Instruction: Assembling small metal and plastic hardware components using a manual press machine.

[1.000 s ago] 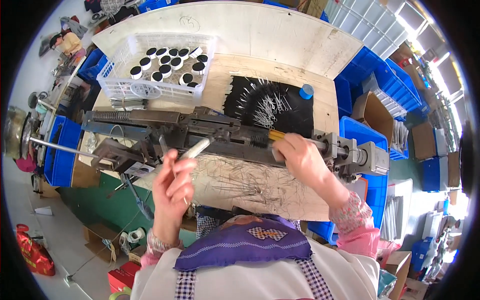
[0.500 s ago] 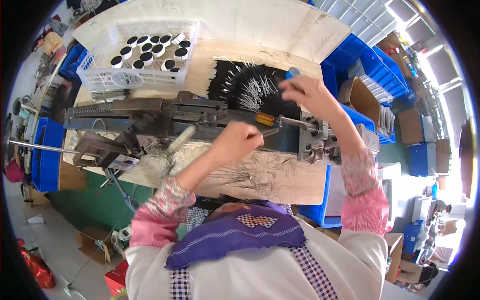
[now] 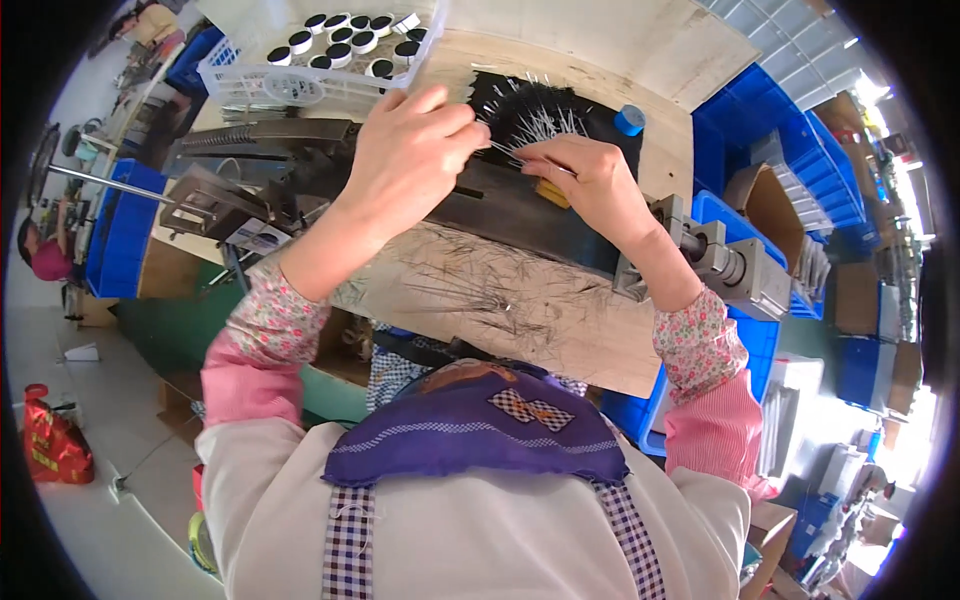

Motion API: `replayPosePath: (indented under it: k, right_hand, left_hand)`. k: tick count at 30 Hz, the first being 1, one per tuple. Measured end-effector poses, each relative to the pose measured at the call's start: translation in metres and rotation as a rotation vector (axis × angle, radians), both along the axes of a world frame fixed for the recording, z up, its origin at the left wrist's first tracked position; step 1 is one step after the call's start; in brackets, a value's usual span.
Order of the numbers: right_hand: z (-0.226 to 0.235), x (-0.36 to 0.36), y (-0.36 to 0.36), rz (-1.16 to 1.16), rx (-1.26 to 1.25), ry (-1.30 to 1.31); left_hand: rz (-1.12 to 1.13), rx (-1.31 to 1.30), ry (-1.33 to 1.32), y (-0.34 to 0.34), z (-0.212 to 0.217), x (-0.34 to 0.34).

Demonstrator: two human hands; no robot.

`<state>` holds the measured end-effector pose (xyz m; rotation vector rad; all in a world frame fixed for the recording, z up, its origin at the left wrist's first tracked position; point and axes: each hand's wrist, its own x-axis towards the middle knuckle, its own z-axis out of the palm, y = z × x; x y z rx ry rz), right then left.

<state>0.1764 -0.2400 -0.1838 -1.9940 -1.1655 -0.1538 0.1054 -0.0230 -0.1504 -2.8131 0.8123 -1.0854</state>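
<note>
My left hand (image 3: pixel 415 145) is raised over the long dark metal fixture (image 3: pixel 480 212), its fingertips pinched on one end of a thin metal rod (image 3: pixel 503 151). At the other end, the closed fingers of my right hand (image 3: pixel 592 180) meet the same rod. Just beyond my fingers, a heap of thin silvery metal pins (image 3: pixel 548 122) lies on a black mat (image 3: pixel 624 158). A yellow block (image 3: pixel 552 193) sits on the fixture right under my right hand. My left hand and wrist hide part of the fixture.
A clear plastic crate (image 3: pixel 225 80) with several white, black-topped round pieces stands at the far left. A blue cap (image 3: pixel 629 120) rests on the mat's right side. Fine dark wire scraps (image 3: pixel 470 295) litter the wooden bench's near part. Blue bins (image 3: pixel 740 110) stand to the right.
My right hand has come down from above the mat to the fixture. My left hand has moved up and away from me, and the two now meet at the rod. The whole view has shifted.
</note>
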Motion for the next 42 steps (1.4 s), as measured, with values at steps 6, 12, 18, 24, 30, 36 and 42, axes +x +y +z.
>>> replayPosePath:
  k: [6, 12, 18, 24, 30, 36, 42]
  right_hand:
    - [-0.019, 0.003, 0.023, -0.011, 0.072, -0.016]
    - [-0.022, 0.017, 0.035, 0.08, -0.058, -0.002]
    - [-0.023, 0.017, 0.044, 0.089, -0.043, 0.097]
    - [-0.021, 0.017, 0.049, 0.046, -0.066, 0.12]
    - [-0.021, 0.012, 0.056, 0.012, -0.024, -0.041]
    - [-0.009, -0.041, 0.037, -0.151, -0.241, -0.493]
    - [-0.075, -0.075, -0.007, -0.353, -0.404, -0.118]
  left_hand:
    - [0.023, -0.947, 0.011, -0.009, -0.063, -0.069]
    - [0.018, -2.026, 1.154, -0.015, -0.117, -0.088]
    - [-0.616, -2.486, 1.351, 0.032, -0.113, -0.066]
    - [-0.77, -2.81, 1.422, 0.036, -0.128, -0.085]
    - [-0.125, -1.618, 1.283, -0.021, -0.073, -0.049]
    - [0.06, -1.454, 0.943, -0.014, -0.117, -0.074]
    - [0.65, -2.038, 0.503, 0.097, -0.144, -0.131]
